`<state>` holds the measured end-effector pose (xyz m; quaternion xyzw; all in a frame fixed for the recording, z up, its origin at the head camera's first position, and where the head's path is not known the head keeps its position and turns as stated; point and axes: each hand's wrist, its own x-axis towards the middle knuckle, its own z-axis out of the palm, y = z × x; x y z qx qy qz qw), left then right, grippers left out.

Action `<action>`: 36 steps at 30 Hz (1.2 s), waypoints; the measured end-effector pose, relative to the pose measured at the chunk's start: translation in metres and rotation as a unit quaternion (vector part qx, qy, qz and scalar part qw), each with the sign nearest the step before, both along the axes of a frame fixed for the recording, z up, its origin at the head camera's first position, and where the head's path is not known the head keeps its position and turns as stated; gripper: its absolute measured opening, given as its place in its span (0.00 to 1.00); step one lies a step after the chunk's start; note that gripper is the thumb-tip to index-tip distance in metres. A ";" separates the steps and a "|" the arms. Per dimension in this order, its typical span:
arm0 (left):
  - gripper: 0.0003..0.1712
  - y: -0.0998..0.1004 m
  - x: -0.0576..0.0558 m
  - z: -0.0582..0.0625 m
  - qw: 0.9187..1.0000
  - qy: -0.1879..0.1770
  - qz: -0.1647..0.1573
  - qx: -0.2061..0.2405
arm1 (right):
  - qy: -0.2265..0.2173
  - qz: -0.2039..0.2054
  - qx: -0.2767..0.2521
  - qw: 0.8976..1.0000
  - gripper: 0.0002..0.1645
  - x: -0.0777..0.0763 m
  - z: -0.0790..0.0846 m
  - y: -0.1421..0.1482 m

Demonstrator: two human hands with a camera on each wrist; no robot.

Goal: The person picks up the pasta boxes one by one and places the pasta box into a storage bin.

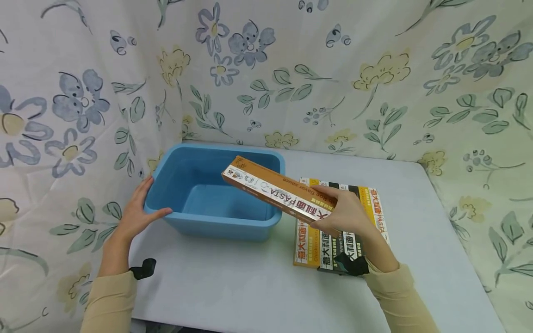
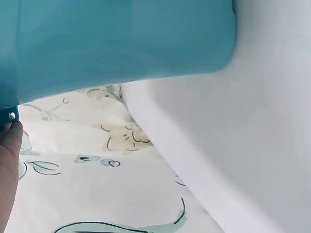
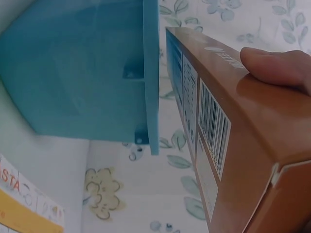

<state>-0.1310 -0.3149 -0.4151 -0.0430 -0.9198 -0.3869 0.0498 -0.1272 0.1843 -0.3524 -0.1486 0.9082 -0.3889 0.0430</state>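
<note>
Holding an orange pasta box (image 1: pixel 280 190) gripped in my right hand (image 1: pixel 347 213) over the rim of the blue tub (image 1: pixel 208 222), my left hand (image 1: pixel 139 210) resting relaxed against its wall, I judge lowering it inside comes next, three boxes (image 1: pixel 376 208) waiting on the tabletop (image 1: pixel 250 282).

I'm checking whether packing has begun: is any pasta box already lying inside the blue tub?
No, the blue tub shows a bare floor, and the orange pasta box is held above its rim by the right hand.

One blue tub (image 1: pixel 216 222), one held pasta box (image 1: pixel 266 185), three flat pasta boxes (image 1: pixel 306 245)
</note>
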 end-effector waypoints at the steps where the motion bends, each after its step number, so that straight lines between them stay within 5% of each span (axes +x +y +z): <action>1: 0.59 0.000 0.000 0.000 1.000 -0.001 0.001 0.000 | 0.003 0.004 0.001 1.000 0.51 -0.002 -0.001 -0.003; 36: 0.58 0.004 -0.001 -0.001 1.000 0.003 0.009 -0.005 | -0.021 0.162 0.041 0.986 0.46 -0.057 0.009 -0.086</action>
